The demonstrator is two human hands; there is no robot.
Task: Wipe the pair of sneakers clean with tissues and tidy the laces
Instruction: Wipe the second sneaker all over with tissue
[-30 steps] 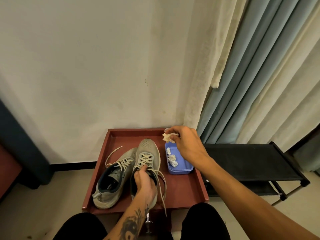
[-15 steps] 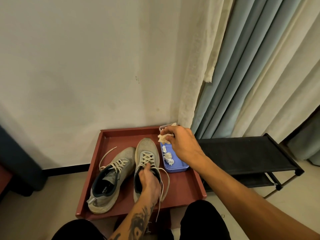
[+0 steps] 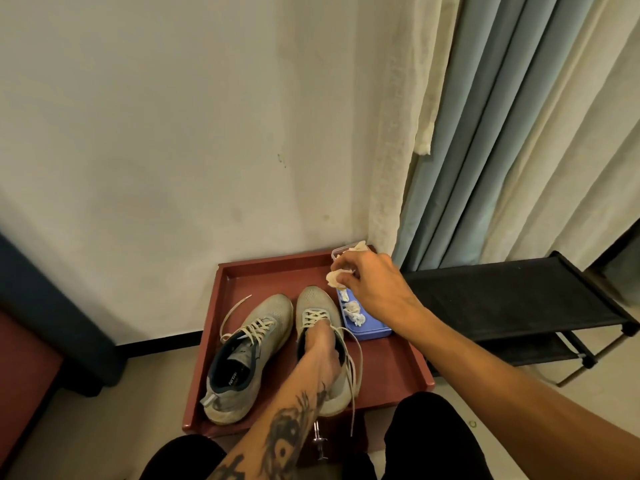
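Observation:
Two grey sneakers lie on a red tray [image 3: 388, 362]. The left sneaker [image 3: 249, 355] rests free with loose pale laces. My left hand [image 3: 320, 344] grips the right sneaker [image 3: 317, 303] at its opening, fingers inside the collar. Its laces hang over the tray's front edge. My right hand [image 3: 374, 282] pinches a crumpled tissue [image 3: 335, 277] just above a blue tray [image 3: 372, 329] that holds several used tissue wads. A tissue pack [image 3: 346, 250] peeks out behind my right hand at the tray's far right corner.
A wall stands close behind the tray. Curtains [image 3: 502, 133] hang at the right. A black shoe rack [image 3: 512, 299] sits to the right of the tray. A dark blue and red piece of furniture [image 3: 41, 323] is at the left. My knees are under the tray's front edge.
My right hand with the tissue has shifted slightly back toward the tissue pack over the blue tray. The camera has tilted a little. My left hand stays on the right sneaker.

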